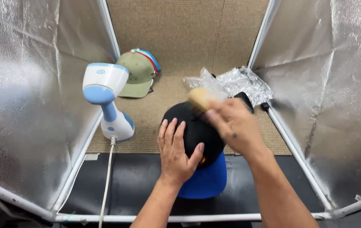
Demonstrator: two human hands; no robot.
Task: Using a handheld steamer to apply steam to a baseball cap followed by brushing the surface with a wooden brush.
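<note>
While the left hand (pixel 176 152) lies flat and open on the crown of a black cap (pixel 193 128), fingers spread and thumb resting near the cap's front, the right hand (pixel 233 124) is closed around a pale wooden brush (pixel 201 99), blurred, held against the cap's far side. The cap has a bright blue brim (pixel 206 181) that points toward the person, with a small red and yellow patch just above it, and it sits where a tan woven mat (pixel 189 50) meets a black surface (pixel 138 177). Behind the cap lies a crumpled clear plastic bag (pixel 239 82), shiny and wrinkled. To the left stands a white and light-blue handheld steamer (pixel 106 99), smooth plastic, its white cord (pixel 106 177) trailing over the black surface toward the near edge. Farther back, an olive-green cap (pixel 138 71) with a red, white and blue edge rests near the corner. Silver quilted reflective walls (pixel 28 105) on a white tube frame close in both sides; the near side is open.
</note>
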